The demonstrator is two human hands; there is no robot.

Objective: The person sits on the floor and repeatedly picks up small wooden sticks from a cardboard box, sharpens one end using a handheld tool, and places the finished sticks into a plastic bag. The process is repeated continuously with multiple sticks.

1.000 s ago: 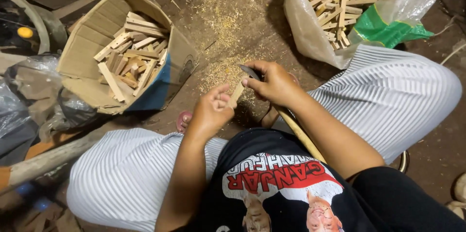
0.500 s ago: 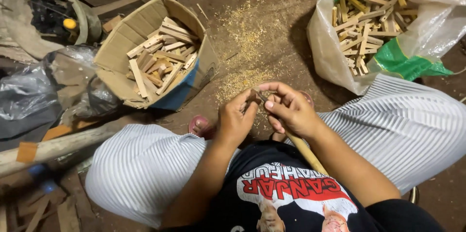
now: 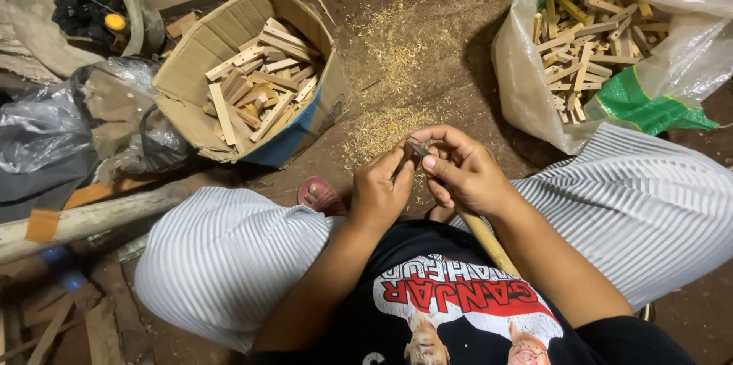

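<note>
Where both hands (image 3: 427, 178) meet, small wood piece (image 3: 416, 146) pinched between fingertips.

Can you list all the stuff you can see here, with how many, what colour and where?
cardboard box: one, brown with a blue corner, upper left, open
wood pieces in the box: many, pale tan, piled loosely
plastic sack: one, whitish with green patches, upper right, open
wood sticks in the sack: many, pale tan
wood shavings: scattered, yellowish, on the dirt floor between box and sack
log: one, grey-brown, lying at left
clear plastic bags: crumpled, greyish, left
sandal: one, reddish, between the knees
small wood piece: one, dark, pinched between both hands
long stick: one, tan, under the right wrist
left hand: on the small piece
right hand: on the small piece
</note>
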